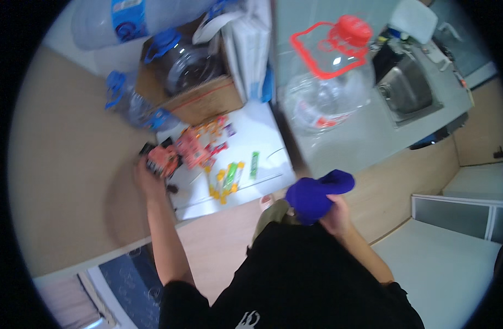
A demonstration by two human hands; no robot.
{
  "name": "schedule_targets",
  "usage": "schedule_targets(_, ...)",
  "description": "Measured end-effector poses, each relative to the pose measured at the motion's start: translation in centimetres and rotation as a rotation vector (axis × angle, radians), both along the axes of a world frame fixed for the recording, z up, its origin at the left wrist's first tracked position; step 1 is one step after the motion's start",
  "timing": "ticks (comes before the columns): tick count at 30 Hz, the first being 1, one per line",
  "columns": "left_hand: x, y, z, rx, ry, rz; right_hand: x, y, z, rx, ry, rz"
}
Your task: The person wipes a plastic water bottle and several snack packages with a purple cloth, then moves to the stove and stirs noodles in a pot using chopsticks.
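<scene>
At the left edge of a white surface (272,123), my left hand (146,174) is on a pink and black snack packet (163,159), its fingers partly hidden. Another pink packet (191,148) lies beside it. Close to my body, my right hand (338,214) holds a purple cloth cap (313,197) with its brim pointing right. Small orange wrapped sweets (212,127), a red wrapper (218,148) and a purple one (229,130) lie behind the pink packets. Several yellow-ended stick packets (220,183) and a green stick packet (254,164) lie nearer me.
A cardboard box (210,100) holding a large clear bottle stands at the back, with a blue-capped plastic bottle (140,109) leaning beside it. A big clear jug with a red handle (329,94) stands on the right counter, before a steel sink (409,90). Another large bottle (91,24) lies at the upper left.
</scene>
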State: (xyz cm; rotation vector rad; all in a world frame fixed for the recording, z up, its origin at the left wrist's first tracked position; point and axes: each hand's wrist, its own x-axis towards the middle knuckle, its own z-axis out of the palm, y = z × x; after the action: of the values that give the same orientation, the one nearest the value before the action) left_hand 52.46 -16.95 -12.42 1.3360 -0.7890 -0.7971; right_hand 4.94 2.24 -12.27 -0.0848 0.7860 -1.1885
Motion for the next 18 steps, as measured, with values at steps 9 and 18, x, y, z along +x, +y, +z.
schedule_targets(9,-16.5,6.3,2.8,0.057,1.202,-0.292,2.5,-3.9,4.5,-0.303,-0.068,-0.038)
schedule_targets(18,-22.7,9.4,4.9,0.029,1.098,-0.578,4.7,-6.5,7.9,-0.697,0.726,-0.227)
